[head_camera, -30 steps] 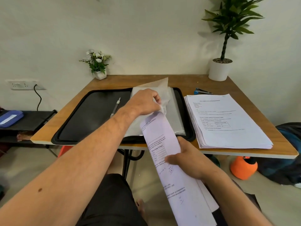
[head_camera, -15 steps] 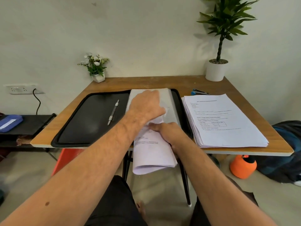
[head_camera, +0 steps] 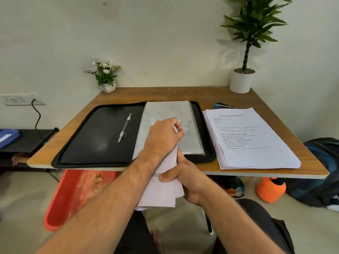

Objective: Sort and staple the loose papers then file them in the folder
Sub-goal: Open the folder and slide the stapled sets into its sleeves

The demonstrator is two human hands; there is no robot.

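Filing step. Nearest, the right hand [head_camera: 185, 182] grips a curled white printed paper set [head_camera: 161, 191] below the wooden table [head_camera: 275, 174] edge. The left hand [head_camera: 163, 138] pinches the top of the clear plastic sleeves [head_camera: 167, 114] in the open black zip folder [head_camera: 102, 136] — likely feeding the sheets in; next, flatten and slide. Beyond: a white paper stack [head_camera: 251, 138], a blue stapler [head_camera: 221, 105].

Wooden table [head_camera: 128, 97]: open folder [head_camera: 95, 142], paper stack [head_camera: 256, 143], probably stapler [head_camera: 222, 105], two potted plants [head_camera: 242, 80].
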